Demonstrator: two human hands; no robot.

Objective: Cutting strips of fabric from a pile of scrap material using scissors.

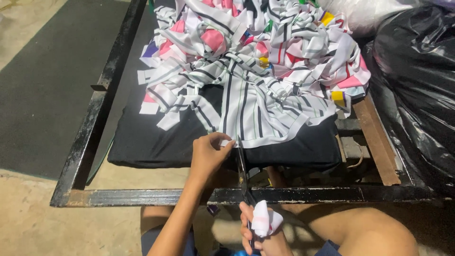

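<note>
Two hands at work: my right hand (261, 232), rag-wrapped, grips the scissors (242, 173); my left hand (207, 154) pinches the striped fabric piece (256, 114) at the black cushion's (151, 137) near edge. Beyond, a heap of fabric strips (256, 42). Risk, as I judge: blades close beside my left fingertips could nick them if the cloth slips.

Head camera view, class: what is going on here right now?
A person is cutting striped white fabric with scissors. The left hand pinches the fabric's near edge, and the right hand, with a white cloth wrapped around it, works the scissors. Cut strips are heaped on a black cushion inside a black metal frame.
</note>
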